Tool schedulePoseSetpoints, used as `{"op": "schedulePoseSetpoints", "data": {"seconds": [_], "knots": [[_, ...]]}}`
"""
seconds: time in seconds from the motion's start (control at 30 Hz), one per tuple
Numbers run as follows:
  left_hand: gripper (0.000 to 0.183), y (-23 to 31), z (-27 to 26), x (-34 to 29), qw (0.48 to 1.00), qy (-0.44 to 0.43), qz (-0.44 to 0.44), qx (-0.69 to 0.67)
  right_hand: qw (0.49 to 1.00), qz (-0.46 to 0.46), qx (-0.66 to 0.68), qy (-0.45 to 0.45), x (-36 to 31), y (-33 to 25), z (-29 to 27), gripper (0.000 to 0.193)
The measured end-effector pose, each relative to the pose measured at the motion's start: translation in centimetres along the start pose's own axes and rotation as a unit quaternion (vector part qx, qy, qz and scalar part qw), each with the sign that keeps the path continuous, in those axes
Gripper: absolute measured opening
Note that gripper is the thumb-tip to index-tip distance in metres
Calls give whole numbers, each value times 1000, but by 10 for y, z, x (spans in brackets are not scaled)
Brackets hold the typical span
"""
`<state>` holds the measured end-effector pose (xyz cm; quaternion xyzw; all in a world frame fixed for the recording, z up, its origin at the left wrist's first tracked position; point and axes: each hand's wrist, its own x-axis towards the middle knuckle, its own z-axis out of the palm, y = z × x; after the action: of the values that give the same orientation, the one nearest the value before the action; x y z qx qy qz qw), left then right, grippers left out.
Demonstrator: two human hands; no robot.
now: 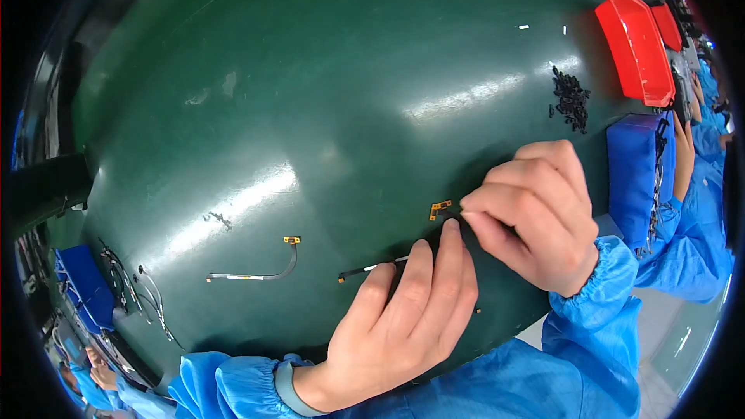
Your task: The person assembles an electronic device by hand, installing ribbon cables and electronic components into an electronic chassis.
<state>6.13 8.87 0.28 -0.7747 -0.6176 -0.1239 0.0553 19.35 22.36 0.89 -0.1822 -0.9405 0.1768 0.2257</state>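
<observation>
A thin dark flex cable point(372, 268) with a white stretch lies on the green table, partly hidden under my left hand point(407, 314). That hand holds it down with its fingertips, thumb on the near side. Beyond the middle fingertip shows a yellow-orange connector end point(439, 209), apparently of the same cable. Just right of it, my right hand point(535, 213) is closed in a pinch, thumb against index finger. Whatever is between those tips is too small to make out. A second flex cable point(260, 276), curved with an orange connector, rests to the left, untouched.
Small black parts point(571, 101) form a pile at the right, near a red bin point(632, 46) and a blue bin point(632, 178). Two white bits point(524, 27) lie farther off. At left are several loose cables point(151, 295) and another blue bin point(84, 287). Other people sit at both sides.
</observation>
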Motion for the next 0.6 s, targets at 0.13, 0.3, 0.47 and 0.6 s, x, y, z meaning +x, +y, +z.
{"op": "schedulePoseSetpoints", "data": {"seconds": [0.13, 0.3, 0.47, 0.6], "knots": [[25, -4, 2, -2, 1000, 1, -13, -6, 1000, -3, 5, -21, 3, 2, 10, 25], [19, -5, 0, -1, 1000, 0, -15, -12, 999, -12, -6, -44, 3, -2, 12, 26], [18, -9, -1, -1, 1000, -6, -13, -4, 996, -69, -46, -44, 6, 3, 11, 31], [17, -7, 1, 0, 1000, 1, -17, -3, 987, -111, -92, -76, 1, -5, 4, 31]]}}
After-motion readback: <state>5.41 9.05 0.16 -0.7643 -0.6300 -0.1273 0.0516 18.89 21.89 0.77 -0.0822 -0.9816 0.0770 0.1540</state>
